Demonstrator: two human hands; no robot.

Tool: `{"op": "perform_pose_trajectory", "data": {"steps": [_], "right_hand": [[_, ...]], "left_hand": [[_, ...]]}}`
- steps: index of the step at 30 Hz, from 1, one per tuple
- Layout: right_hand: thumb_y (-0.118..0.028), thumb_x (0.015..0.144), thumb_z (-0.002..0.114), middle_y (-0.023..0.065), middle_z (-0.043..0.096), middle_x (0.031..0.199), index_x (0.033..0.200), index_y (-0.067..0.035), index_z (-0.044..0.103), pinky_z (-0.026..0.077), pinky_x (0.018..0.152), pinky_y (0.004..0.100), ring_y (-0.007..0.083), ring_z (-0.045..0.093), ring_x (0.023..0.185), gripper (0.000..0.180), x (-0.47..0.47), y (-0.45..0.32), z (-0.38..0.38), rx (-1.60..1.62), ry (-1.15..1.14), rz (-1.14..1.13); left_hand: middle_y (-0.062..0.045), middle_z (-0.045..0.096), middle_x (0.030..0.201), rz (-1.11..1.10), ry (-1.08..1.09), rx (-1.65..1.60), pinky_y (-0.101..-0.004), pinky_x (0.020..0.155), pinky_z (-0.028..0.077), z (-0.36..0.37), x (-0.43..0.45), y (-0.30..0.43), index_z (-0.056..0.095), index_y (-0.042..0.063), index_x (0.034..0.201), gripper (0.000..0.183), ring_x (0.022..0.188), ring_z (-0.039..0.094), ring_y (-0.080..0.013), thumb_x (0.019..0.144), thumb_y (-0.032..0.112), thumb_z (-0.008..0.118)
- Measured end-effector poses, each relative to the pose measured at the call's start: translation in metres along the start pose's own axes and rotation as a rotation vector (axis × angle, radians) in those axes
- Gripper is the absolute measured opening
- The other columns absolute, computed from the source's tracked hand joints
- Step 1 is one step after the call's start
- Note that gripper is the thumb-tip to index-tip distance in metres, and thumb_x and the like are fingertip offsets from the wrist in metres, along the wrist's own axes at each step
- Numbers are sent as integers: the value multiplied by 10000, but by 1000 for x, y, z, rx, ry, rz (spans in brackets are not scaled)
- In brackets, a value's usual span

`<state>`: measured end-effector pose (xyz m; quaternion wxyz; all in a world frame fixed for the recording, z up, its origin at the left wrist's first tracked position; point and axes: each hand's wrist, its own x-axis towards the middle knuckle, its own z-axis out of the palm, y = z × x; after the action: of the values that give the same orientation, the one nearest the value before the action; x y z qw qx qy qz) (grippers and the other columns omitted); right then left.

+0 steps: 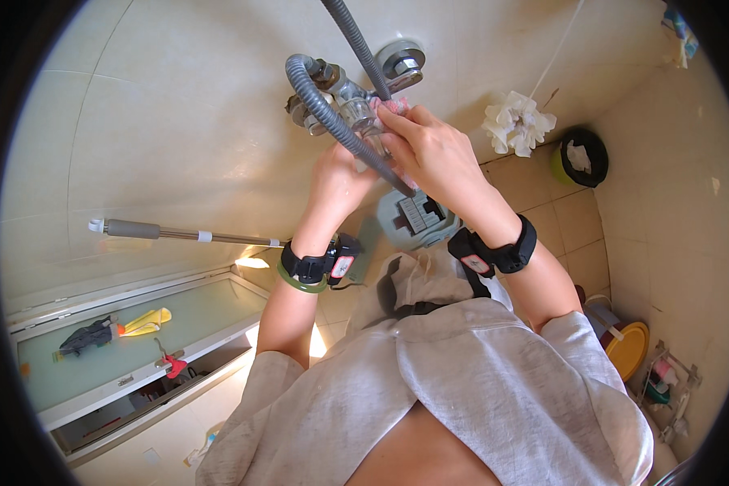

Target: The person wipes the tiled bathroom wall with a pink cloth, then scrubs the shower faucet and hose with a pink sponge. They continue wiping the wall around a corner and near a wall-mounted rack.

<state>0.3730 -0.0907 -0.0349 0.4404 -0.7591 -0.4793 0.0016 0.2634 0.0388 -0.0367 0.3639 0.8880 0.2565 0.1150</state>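
A chrome wall-mounted shower mixer tap (351,100) juts from the tiled wall in front of me. Its grey ribbed hose (325,109) loops down across it, and another length of ribbed hose (358,45) passes above. My right hand (437,152) pinches a pink-and-white cloth (395,106) against the right side of the tap; part of the cloth also shows lower, behind the hose. Just below the tap is my left hand (340,179), thumb towards the cloth. The hose and tap hide its fingertips, so its hold is unclear.
A pale blue bucket (396,225) stands on the floor below my hands. A pole with a grey grip (133,229) leans at left, above a frosted-glass door (212,304) with cloths on it. At right are a white mesh bath puff (516,123) and a black-lined bin (594,161).
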Motion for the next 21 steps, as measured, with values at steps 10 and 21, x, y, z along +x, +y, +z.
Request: {"op": "perform_pose_trajectory", "data": {"steps": [10,21], "right_hand": [[-248,852,576,102,581,878,1156,-146,575,512,577,396,294,615,736,321,0,-4,3,9,60,-26],[-242,849,588,107,602,900,1092,-113,620,514,605,388,303,625,735,277,-6,4,2,168,53,-44]], "left_hand": [[-144,650,861,7,-13,61,-390,694,487,-1,1,4,580,50,1036,410,817,624,-344,738,305,700],[-147,654,910,29,-22,79,-373,727,489,-3,-1,1,588,48,1065,402,858,630,-331,752,276,695]]}}
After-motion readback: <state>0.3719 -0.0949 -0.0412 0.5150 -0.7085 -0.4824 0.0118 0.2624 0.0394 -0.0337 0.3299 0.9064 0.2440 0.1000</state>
